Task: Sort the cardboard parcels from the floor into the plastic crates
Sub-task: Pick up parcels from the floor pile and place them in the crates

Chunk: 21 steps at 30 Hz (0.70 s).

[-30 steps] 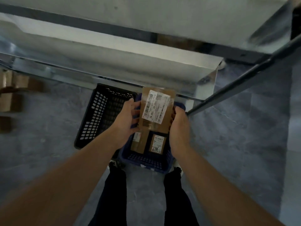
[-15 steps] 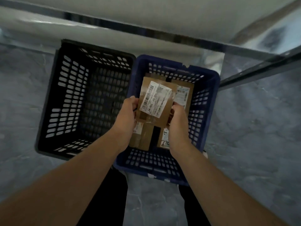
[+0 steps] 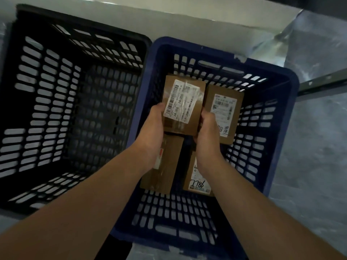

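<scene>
The black crate [image 3: 56,102] stands left of the left hand [image 3: 152,132], side by side with the blue crate [image 3: 187,220] that both hands reach into. Above that crate's floor the labelled parcel [image 3: 183,104] is gripped between the hands: left fingers curl on its left edge, and the right hand [image 3: 208,132] curls on its right edge. Inside lie others: a second parcel [image 3: 225,113] just right of the right hand, a third parcel [image 3: 167,166] under the left wrist, and a fourth parcel [image 3: 199,182] under the right wrist.

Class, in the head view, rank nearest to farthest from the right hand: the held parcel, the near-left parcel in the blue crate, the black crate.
1. Held parcel, gripped in the right hand.
2. Near-left parcel, lower left.
3. Black crate, far left.
</scene>
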Available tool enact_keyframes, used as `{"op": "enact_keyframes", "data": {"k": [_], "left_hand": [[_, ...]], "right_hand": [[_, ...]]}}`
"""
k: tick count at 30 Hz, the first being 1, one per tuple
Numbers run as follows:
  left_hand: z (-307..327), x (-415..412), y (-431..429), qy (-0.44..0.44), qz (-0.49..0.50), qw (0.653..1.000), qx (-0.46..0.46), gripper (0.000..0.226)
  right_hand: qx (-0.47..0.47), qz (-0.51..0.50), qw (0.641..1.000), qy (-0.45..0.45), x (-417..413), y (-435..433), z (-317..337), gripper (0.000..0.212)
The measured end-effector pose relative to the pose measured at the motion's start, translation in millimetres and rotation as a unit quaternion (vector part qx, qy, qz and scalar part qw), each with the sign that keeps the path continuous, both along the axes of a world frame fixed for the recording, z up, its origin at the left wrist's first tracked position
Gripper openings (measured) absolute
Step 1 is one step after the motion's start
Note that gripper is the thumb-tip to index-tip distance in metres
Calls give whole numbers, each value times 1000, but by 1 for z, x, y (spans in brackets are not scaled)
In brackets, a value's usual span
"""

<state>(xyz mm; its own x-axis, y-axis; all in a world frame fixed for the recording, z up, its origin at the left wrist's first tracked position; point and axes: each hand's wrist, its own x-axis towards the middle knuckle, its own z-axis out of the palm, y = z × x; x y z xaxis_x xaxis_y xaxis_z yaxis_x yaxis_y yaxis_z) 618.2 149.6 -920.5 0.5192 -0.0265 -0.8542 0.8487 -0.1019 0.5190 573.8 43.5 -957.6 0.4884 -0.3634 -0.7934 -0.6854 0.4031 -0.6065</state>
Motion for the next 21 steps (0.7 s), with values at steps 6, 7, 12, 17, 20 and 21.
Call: {"op": "enact_keyframes", "data": {"k": [6,7,12,17,20,21], "left_hand": [[-15,19,-5,-4,27,1000,-3,44],[-15,18,-5,-1,27,1000,0,41],[20,5,-1,26,43,999,4,39],[84,-3,10,14,-3,1000,16,23],[143,-3,14,-12,-47,999,24,30],[165,-3,17,-25,-58,998,21,31]], "right_hand": [[-13,9,1000,1,14,-2,-9,63],[-17,8,1000,5,13,-2,-8,71],[-41,3,999,6,0,1,21,83],[-54,14,998,-8,-2,13,95,47],[-54,10,998,-25,2,30,156,53],[-54,9,998,-40,3,36,178,52]]}}
